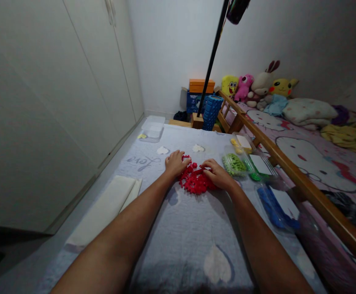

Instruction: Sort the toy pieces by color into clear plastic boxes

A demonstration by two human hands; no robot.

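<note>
A heap of small red plastic pieces (194, 183), some with toothed, gear-like edges, lies on the cloth-covered table between my hands. My left hand (175, 164) rests at the heap's left side, its fingers stretched forward and its thumb apart, close to the red pieces. At the right side, my right hand (218, 174) has bent fingers and a thumb closing on a red bar-like piece (198, 171). Part of the heap is hidden under that hand.
Clear boxes of green pieces (234, 163), blue pieces (271, 208) and yellow pieces (236, 145) line the right side by a wooden bed rail (266, 153). A clear container (153, 130) stands far left. Folded cream cloth (104, 208) lies left. A black pole (211, 61) rises behind.
</note>
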